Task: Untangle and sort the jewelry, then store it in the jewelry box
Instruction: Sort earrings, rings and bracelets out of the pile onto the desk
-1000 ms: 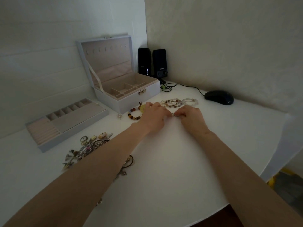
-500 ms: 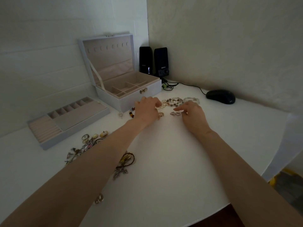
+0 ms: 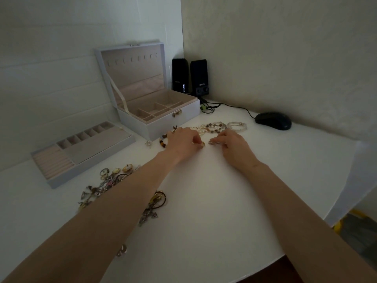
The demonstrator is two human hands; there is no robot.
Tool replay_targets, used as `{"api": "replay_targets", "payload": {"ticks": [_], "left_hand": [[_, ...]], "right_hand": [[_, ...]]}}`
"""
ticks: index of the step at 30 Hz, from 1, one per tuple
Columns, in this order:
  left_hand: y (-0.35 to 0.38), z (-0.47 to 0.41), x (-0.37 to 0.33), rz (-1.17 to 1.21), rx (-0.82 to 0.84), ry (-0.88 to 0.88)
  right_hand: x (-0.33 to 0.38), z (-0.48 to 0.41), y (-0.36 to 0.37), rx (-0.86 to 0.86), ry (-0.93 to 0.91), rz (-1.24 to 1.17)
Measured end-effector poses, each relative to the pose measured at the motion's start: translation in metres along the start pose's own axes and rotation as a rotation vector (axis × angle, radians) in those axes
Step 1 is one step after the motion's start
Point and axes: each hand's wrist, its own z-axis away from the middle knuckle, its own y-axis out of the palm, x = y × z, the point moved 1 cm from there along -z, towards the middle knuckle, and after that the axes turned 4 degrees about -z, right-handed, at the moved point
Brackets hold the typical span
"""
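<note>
My left hand lies on the white table and pinches a small gold ring at its fingertips. My right hand is beside it, fingertips touching a small silver piece. Just behind the hands lie beaded bracelets and a clear bracelet. A dark beaded bracelet is partly hidden by my left hand. The open white jewelry box stands behind, and its removed tray sits at the left. A tangled jewelry pile lies under my left forearm.
Two black speakers stand in the corner with a cable running to a black mouse at the right. A dark cord with charms and a small ring lie near my left arm. The table edge curves at the right.
The hands, which held one small piece together, have drawn apart; small pieces now lie on the table between them. The left hand shifted left, then back onto the gold ring.
</note>
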Motion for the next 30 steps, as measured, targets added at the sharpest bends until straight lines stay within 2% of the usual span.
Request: {"api": "replay_targets", "payload": {"ticks": [5, 10, 14, 17, 23, 30], "left_hand": [[0.002, -0.002, -0.003, 0.039, 0.008, 0.033], [0.001, -0.002, -0.003, 0.049, -0.028, 0.041], [0.001, -0.001, -0.003, 0.018, -0.003, 0.044], [-0.002, 0.000, -0.002, 0.046, -0.056, 0.039], [-0.010, 0.005, 0.001, 0.071, -0.124, 0.013], [-0.020, 0.019, 0.004, 0.152, -0.115, 0.026]], "right_hand": [[0.000, -0.001, 0.002, -0.007, -0.016, -0.034], [0.000, 0.000, -0.007, -0.188, 0.054, -0.123], [0.004, 0.003, -0.002, -0.057, -0.020, -0.052], [0.005, 0.003, 0.001, 0.009, -0.036, 0.045], [0.007, 0.004, 0.002, -0.005, 0.009, 0.089], [0.023, 0.006, -0.017, -0.100, 0.143, -0.046]]}}
